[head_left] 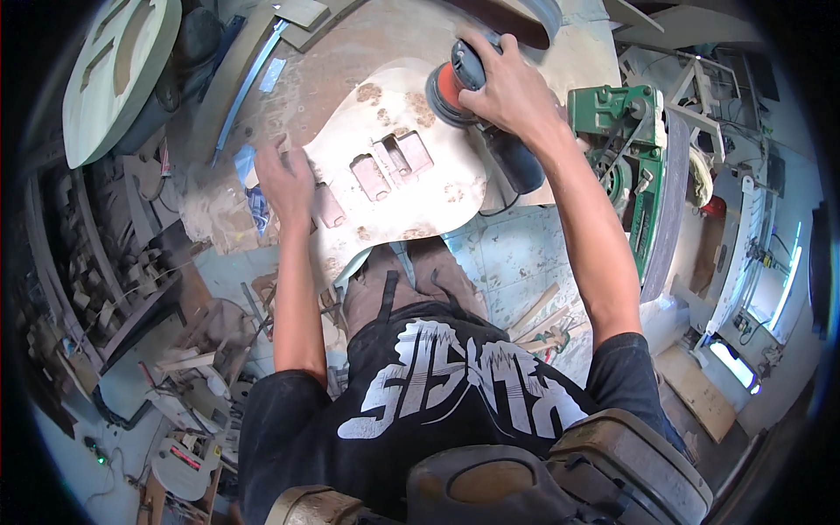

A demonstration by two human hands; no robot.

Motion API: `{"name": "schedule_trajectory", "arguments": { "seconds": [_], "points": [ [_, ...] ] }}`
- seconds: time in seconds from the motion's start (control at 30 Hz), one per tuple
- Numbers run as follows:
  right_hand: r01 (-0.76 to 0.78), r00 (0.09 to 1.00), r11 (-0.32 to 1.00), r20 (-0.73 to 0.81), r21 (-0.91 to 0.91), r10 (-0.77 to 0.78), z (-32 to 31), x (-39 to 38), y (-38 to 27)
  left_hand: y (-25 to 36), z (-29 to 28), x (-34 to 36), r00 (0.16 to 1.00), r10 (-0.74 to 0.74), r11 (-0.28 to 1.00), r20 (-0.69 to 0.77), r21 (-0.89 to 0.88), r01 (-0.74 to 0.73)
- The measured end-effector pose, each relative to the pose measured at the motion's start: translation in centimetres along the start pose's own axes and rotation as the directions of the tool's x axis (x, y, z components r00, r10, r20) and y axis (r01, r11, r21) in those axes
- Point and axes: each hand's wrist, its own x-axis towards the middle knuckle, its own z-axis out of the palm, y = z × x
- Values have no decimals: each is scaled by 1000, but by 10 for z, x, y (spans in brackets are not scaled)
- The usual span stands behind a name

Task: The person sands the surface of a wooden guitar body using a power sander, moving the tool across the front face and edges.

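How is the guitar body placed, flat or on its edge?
Flat: the guitar body lies face up, its cavities visible, under the left hand and the sander.

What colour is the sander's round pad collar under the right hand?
Orange-red, on the sander gripped by the right hand; head view.

A: What colours show on the guitar body [398, 175]?

B: Pale cream wood, mottled with brown patches; its cut pockets look pinkish-brown.

A: And the sander [477, 105]?

B: Dark blue casing, with an orange-red pad. The bench [350, 52] is dusty brown. A green machine [612, 114] stands beside it. The person's shirt [437, 394] is black with white lettering.
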Motion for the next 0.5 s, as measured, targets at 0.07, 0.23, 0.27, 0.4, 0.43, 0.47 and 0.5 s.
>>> {"name": "schedule_trajectory", "arguments": {
  "seconds": [0.07, 0.23, 0.27, 0.4, 0.43, 0.47, 0.5],
  "points": [
    [105, 994, 994, -35, 13, -105, 4, 12, -4, -8, 1, -6, 970, 241, 955, 30, 172, -243],
    [157, 987, 988, 34, -6, -157, 4, 38, -29, -9, 10, -8, 981, 191, 955, 29, 225, -193],
    [148, 987, 989, 66, 0, -148, 1, 42, -34, -9, 9, -7, 981, 190, 954, 47, 228, -196],
    [208, 978, 977, 26, -54, -207, 9, 62, -31, -3, 8, -8, 979, 201, 957, 31, 209, -203],
    [245, 969, 967, 12, -62, -245, 10, 63, -32, -2, 8, -8, 981, 192, 955, 34, 223, -195],
    [284, 959, 956, 1, -69, -285, 11, 65, -34, -2, 8, -8, 983, 180, 954, 37, 237, -183],
    [287, 958, 955, 5, -70, -287, 12, 65, -37, -2, 8, -9, 984, 175, 955, 36, 236, -179]
  ]
}}
